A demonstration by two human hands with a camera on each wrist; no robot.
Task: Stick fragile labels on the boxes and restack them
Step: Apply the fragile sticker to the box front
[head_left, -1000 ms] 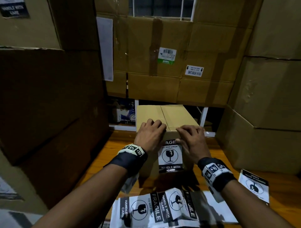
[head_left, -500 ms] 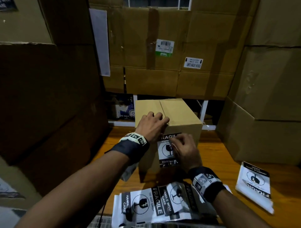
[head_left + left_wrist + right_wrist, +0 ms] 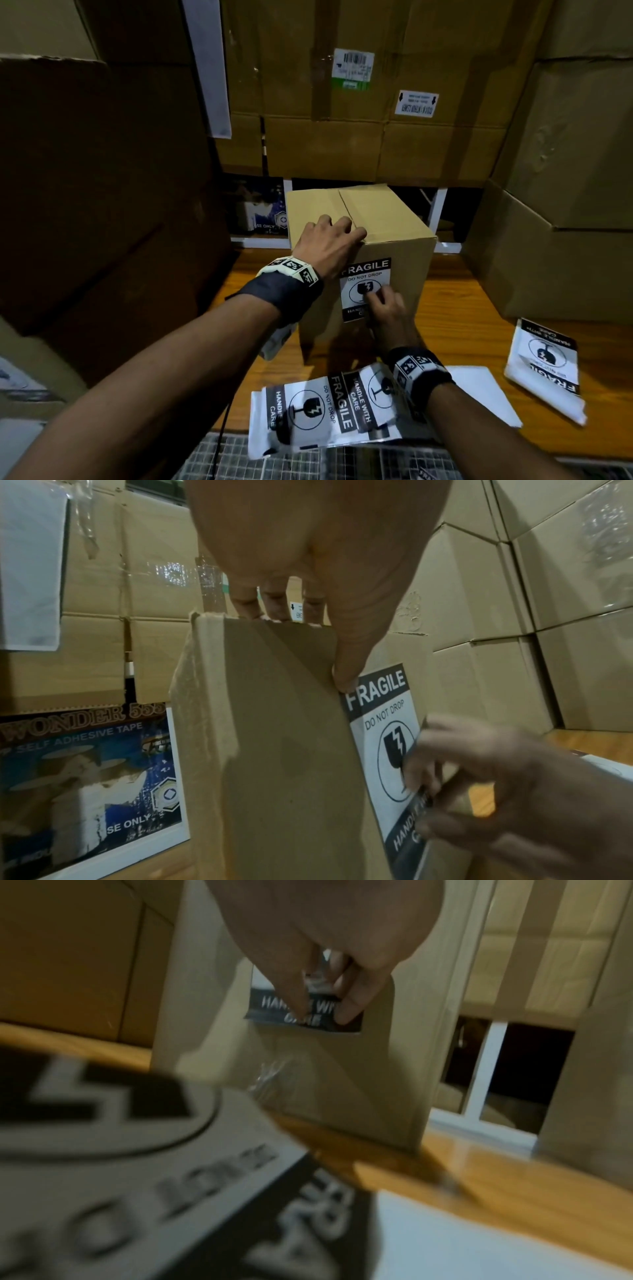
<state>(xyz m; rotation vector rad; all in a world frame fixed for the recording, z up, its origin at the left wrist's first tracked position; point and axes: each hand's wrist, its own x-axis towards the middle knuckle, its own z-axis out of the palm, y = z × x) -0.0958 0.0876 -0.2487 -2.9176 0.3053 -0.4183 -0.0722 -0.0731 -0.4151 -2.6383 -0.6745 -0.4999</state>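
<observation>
A small cardboard box (image 3: 394,236) stands upright on the wooden table (image 3: 455,308). A black-and-white FRAGILE label (image 3: 364,270) is on its near face. My left hand (image 3: 329,240) holds the box's top near-left corner, with the fingers over the top and the thumb on the near face beside the label (image 3: 380,712). My right hand (image 3: 382,303) presses its fingertips on the label's lower half. In the right wrist view its fingertips (image 3: 346,1015) sit on the dark bottom band of the label (image 3: 270,1004), which that hand partly hides.
Loose label sheets (image 3: 318,411) lie at the table's near edge, and another stack of labels (image 3: 544,366) lies to the right. A white backing sheet (image 3: 479,390) lies between them. Large cartons (image 3: 342,85) wall the table on the left, back and right.
My right hand has slid down the label from its top edge to its lower half. My left hand has stayed on the box's top corner.
</observation>
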